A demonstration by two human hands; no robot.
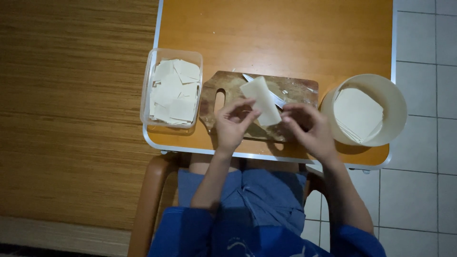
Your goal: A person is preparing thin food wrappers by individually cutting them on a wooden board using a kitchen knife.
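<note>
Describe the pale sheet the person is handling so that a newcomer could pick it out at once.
On the orange table, find the wooden cutting board between a clear tub and a round bowl. Unlike their stacked sheets, the folded sheet sits alone, pinched by both hands.

desk: small orange desk (285, 33) with a white edge, seen from above
cutting board: wooden cutting board (228, 88) lying in the middle of the desk
dough sheet: pale rectangular dough sheet (262, 100) held tilted above the board
left hand: left hand (233, 123) pinching the sheet's lower left edge
right hand: right hand (308, 127) at the sheet's lower right corner
knife: knife (273, 95) on the board, partly under the sheet
clear tub: rectangular clear tub (172, 90) of cut squares, left of the board
round tub: white round tub (369, 109) with stacked sheets, at the right
</note>
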